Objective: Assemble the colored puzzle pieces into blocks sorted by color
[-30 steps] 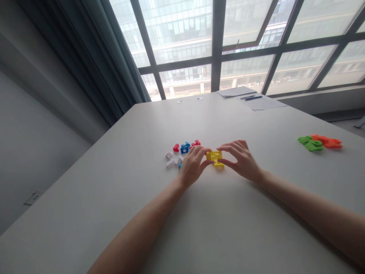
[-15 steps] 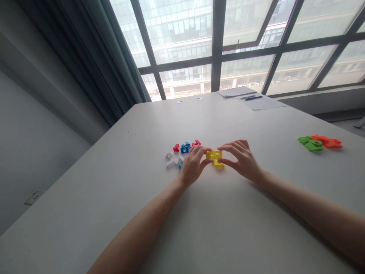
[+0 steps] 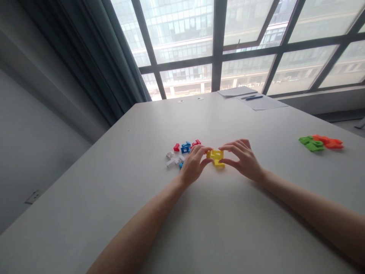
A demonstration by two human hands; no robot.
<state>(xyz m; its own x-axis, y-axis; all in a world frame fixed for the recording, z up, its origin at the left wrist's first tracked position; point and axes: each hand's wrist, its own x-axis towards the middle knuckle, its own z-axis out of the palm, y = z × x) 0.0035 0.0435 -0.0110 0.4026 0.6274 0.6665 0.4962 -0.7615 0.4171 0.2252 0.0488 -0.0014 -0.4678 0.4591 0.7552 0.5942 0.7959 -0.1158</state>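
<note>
Between my two hands are small yellow plastic blocks [image 3: 217, 155], seemingly more than one pressed together. My left hand [image 3: 194, 163] pinches the left end between thumb and fingers. From the other side, my right hand [image 3: 242, 159] grips the right end in the same way. Another yellow block [image 3: 219, 164] shows just below; whether it is joined to the held ones or lies on the table I cannot tell. Beyond my left hand, and partly covered by it, are blue blocks [image 3: 185, 147], red blocks [image 3: 176, 147] and clear whitish blocks [image 3: 171, 162].
On the white table [image 3: 114, 182], green blocks [image 3: 312, 144] and orange blocks [image 3: 329, 142] lie in a pile far to the right. Papers [image 3: 237, 91] and a blue pen [image 3: 254, 97] rest at the back edge by the window. A dark curtain [image 3: 94, 57] hangs at the left.
</note>
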